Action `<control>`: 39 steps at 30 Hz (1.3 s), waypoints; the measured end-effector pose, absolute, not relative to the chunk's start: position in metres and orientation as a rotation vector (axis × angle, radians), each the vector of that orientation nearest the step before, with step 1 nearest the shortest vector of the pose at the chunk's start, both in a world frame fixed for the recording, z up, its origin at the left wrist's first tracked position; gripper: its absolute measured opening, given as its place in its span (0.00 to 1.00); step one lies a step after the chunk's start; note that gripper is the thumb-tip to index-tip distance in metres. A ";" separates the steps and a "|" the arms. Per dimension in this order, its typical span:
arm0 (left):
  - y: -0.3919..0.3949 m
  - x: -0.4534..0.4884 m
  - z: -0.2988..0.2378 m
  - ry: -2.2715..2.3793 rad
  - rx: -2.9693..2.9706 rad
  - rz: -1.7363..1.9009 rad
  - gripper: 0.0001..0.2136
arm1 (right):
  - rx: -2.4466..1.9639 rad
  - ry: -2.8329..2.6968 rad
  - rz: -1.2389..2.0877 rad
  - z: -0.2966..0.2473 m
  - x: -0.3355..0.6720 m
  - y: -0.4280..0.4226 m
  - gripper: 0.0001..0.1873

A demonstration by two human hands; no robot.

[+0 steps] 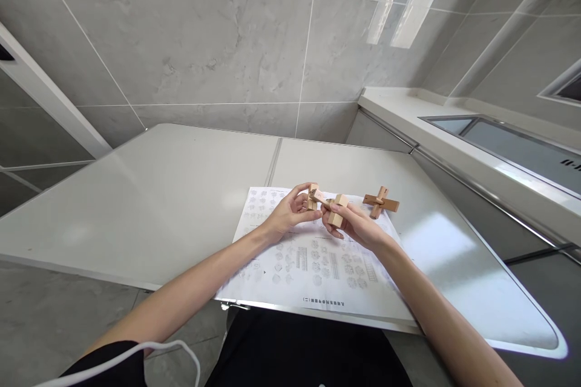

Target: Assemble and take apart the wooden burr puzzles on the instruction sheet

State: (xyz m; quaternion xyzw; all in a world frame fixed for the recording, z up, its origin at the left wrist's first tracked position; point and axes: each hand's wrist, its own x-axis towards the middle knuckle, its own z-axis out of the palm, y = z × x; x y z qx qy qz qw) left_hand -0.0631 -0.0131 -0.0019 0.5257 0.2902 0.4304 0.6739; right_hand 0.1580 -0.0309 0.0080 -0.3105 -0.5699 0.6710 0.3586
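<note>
Both hands meet above a printed instruction sheet (318, 266) on a white table (172, 193). My left hand (287, 213) pinches the left end of a small wooden puzzle piece assembly (324, 202) with thumb and fingers. My right hand (356, 225) grips its right part, a pale wooden block, from below. The pieces are held just above the sheet. A finished wooden cross-shaped puzzle (380, 202) lies on the table just right of my right hand, untouched.
The table's front edge runs close to my body. A grey tiled wall (204, 42) stands behind the table. A white counter with a dark panel (499, 145) runs along the right. A white cable (149, 351) crosses my dark clothing at the bottom left.
</note>
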 end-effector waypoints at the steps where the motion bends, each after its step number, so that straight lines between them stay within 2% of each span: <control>1: -0.014 -0.063 -0.002 0.647 1.197 0.951 0.37 | -0.797 -1.482 1.738 0.008 0.158 -0.031 0.20; 6: -0.017 -0.063 0.000 0.654 1.274 0.876 0.37 | -0.802 -1.532 1.760 0.004 0.160 -0.029 0.26; 16: -0.014 -0.063 -0.006 0.636 1.428 0.842 0.40 | -0.969 -1.628 1.662 0.004 0.163 -0.029 0.26; 28: -0.024 -0.064 0.003 0.863 1.709 0.889 0.37 | -1.179 -1.745 1.477 0.010 0.160 -0.031 0.28; 39: -0.025 -0.064 0.006 0.834 1.787 0.859 0.35 | -1.257 -1.754 1.444 0.006 0.162 -0.029 0.22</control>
